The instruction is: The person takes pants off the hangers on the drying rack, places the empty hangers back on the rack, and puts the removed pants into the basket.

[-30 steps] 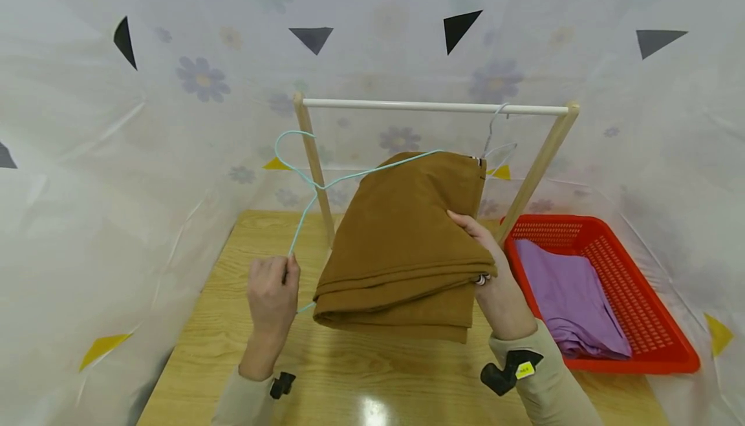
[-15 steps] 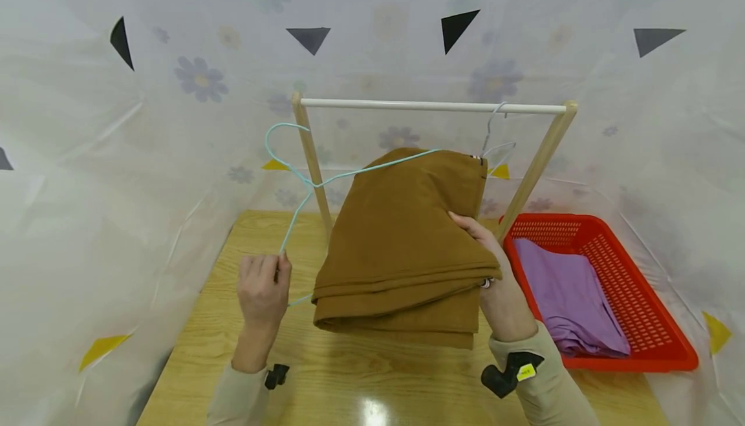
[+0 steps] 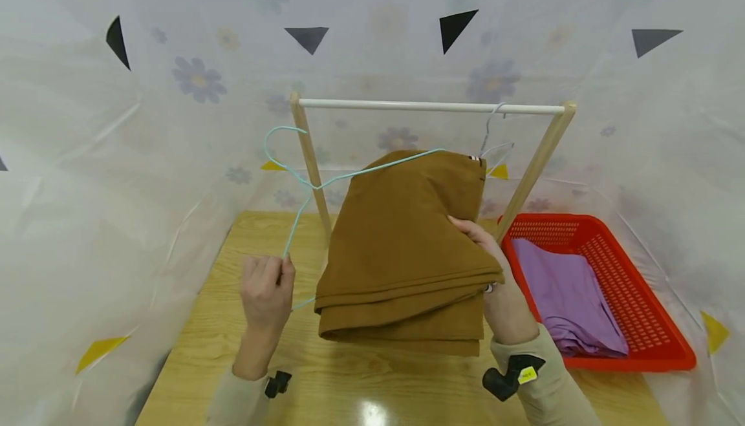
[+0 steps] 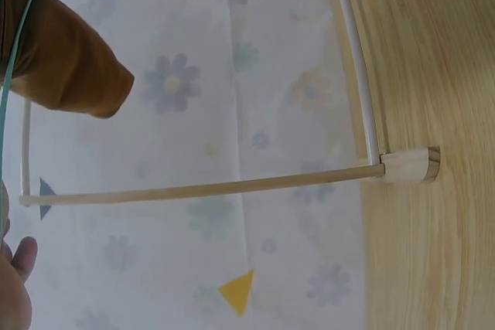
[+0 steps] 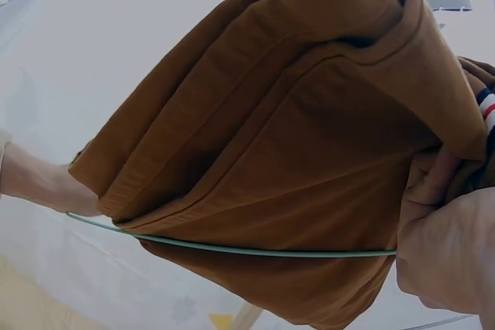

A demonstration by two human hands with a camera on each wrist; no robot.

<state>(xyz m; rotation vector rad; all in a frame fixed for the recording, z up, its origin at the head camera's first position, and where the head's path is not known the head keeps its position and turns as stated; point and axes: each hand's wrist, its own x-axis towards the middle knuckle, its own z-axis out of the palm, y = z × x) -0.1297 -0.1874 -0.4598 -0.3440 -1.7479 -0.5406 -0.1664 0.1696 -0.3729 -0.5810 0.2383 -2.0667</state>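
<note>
My left hand (image 3: 266, 293) grips a mint-green wire hanger (image 3: 372, 169) near one end of its triangle, its hook pointing up and left. A folded brown garment (image 3: 407, 238) with small striped trim hangs through the hanger. One arm of the hanger crosses the garment's upper part, while the bottom bar runs behind it. With thumb in front, my right hand (image 3: 483, 251) holds the garment's right side; its other fingers are hidden behind the cloth in the head view. In the right wrist view, the green bar passes across the garment toward the right hand (image 5: 452, 245).
Behind the garment stands a rack with a white rail (image 3: 396, 105) and wooden legs. A pale lilac hanger (image 3: 487, 132) hangs from the rail's right part. On the right, a red basket (image 3: 658, 309) holds a folded purple garment (image 3: 576, 303). Wooden table (image 3: 221, 348) lies below.
My left hand has shifted slightly left with the hanger, then a touch back right. The garment's lower folds have moved a little down and right with my right hand.
</note>
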